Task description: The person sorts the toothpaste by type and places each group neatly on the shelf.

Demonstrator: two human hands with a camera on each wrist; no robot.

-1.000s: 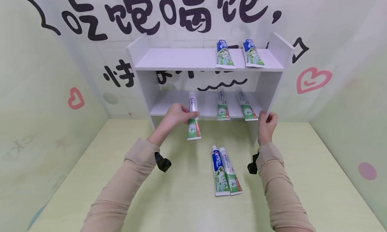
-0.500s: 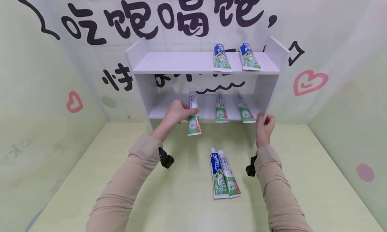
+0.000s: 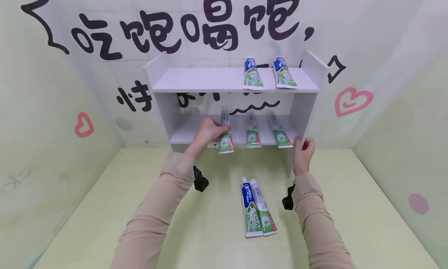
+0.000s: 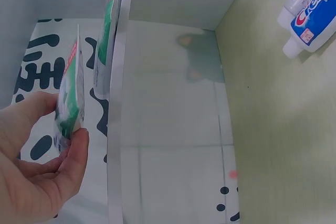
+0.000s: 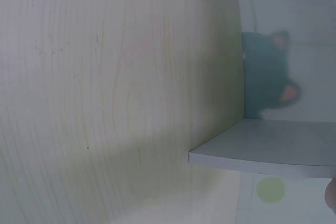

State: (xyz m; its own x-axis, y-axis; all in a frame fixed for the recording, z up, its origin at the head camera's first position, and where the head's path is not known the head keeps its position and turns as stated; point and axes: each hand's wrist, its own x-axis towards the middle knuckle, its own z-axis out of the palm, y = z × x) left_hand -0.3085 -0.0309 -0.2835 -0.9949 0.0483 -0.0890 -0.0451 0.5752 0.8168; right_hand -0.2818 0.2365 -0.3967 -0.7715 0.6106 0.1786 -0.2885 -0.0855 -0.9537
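My left hand [image 3: 209, 131] pinches a white and green toothpaste tube [image 3: 226, 141] between thumb and fingers at the middle shelf board's front edge. Its cap end points into the shelf, and its green end juts out over the edge. In the left wrist view a gap separates this tube [image 4: 71, 98] from the shelf board [image 4: 116, 129]. My right hand [image 3: 303, 154] holds the front edge of the right side panel of the white shelf [image 3: 310, 105]. Two matching tubes, a nearer one [image 3: 252, 132] and a farther one [image 3: 281, 133], lie to the right on that board.
Two blue and green toothpaste tubes lie on the top board, a left one [image 3: 252, 75] and a right one [image 3: 284, 74]. On the table [image 3: 210, 238], a blue and green tube [image 3: 250, 210] lies beside a white and green one [image 3: 264, 210]. A printed wall stands behind.
The left hand has moved the held toothpaste tube farther in over the middle board. My right hand keeps its hold on the side panel. The head view has tilted up slightly.
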